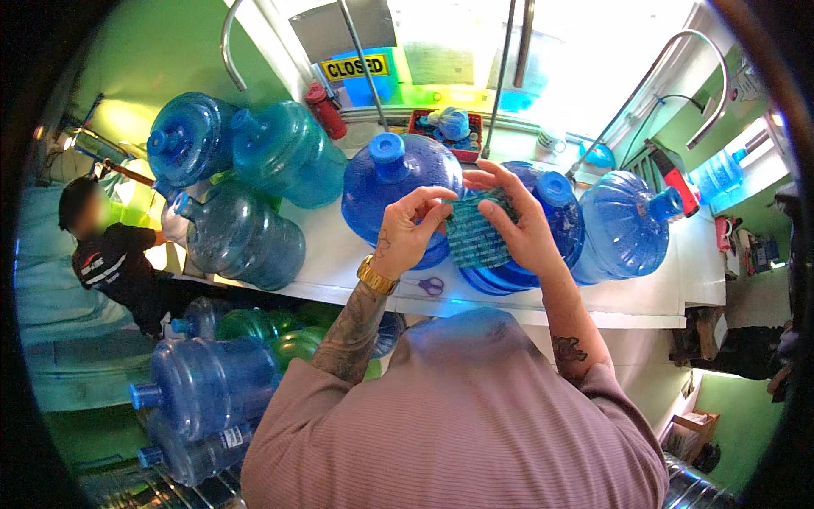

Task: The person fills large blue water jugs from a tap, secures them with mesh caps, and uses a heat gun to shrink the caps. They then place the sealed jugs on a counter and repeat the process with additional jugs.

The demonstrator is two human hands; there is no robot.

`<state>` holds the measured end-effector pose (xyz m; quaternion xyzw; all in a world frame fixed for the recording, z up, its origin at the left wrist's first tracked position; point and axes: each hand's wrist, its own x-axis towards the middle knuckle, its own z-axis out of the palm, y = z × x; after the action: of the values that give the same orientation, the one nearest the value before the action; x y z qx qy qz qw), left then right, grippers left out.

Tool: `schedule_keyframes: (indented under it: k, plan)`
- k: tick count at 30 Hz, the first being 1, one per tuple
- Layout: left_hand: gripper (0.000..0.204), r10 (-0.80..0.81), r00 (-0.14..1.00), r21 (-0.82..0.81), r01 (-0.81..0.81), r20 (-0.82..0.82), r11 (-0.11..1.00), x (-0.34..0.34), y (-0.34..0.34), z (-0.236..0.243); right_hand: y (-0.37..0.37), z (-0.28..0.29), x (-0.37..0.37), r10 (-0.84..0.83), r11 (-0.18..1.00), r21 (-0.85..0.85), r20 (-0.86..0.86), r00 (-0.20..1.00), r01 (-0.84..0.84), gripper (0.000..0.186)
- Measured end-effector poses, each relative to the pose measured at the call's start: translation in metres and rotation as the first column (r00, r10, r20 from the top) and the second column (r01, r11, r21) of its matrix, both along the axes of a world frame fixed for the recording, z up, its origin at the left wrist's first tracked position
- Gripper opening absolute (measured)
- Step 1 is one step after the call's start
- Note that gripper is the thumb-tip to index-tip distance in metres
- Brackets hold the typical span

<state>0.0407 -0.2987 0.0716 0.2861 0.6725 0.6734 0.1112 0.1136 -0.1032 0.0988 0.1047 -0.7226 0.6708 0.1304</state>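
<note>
A teal printed piece of thin material [476, 239], perhaps a bundle of seals, hangs in front of the blue water jugs. My left hand [415, 227] pinches its upper left corner between closed fingers. My right hand [521, 216] grips it at the upper right, thumb over its face. Just behind stand a capped blue jug [373, 187] and another capped blue jug [564, 225], partly hidden by my hands. A pair of purple scissors [431, 286] lies on the white counter [339, 284] below them.
Several jugs stand or lie left [242, 246] and right [619, 229] on the counter, and more lie below [212, 390]. A red crate [466, 148], red bottle [325, 110] and curved metal spouts [704, 47] are at the back. Another person [110, 263] is at far left.
</note>
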Motion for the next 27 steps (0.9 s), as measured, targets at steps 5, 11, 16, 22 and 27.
schedule_keyframes:
  k: [5, 11, 16, 22, 27]
  plan:
    - [0.009, 0.013, 0.999, 0.138, -0.008, -0.030, 0.990, -0.027, -0.037, -0.010, -0.025, -0.008, -0.038, 0.294, 0.956, -0.057, 0.174, 0.940, -0.289, 0.039]
    - [0.010, -0.105, 0.964, 0.220, 0.050, 0.246, 0.974, -0.059, -0.059, -0.019, -0.038, -0.018, -0.077, 0.298, 0.943, -0.213, 0.186, 0.936, -0.257, 0.042]
    - [0.023, -0.270, 0.885, 0.688, -0.075, 0.380, 0.721, -0.091, -0.061, -0.022, -0.036, -0.032, -0.115, 0.366, 0.764, -0.599, 0.098, 0.925, -0.239, 0.041]
    - [0.033, 0.191, 0.811, 0.031, -0.209, -0.553, 0.978, -0.106, -0.063, -0.041, -0.045, -0.057, -0.140, -0.043, 0.922, 0.374, -0.170, 0.985, 0.104, 0.046]
    - [0.051, 0.087, 0.983, -0.332, -0.136, -0.159, 0.934, -0.139, -0.066, -0.039, -0.031, -0.050, -0.160, 0.092, 0.871, 0.486, -0.010, 0.996, -0.076, 0.046]
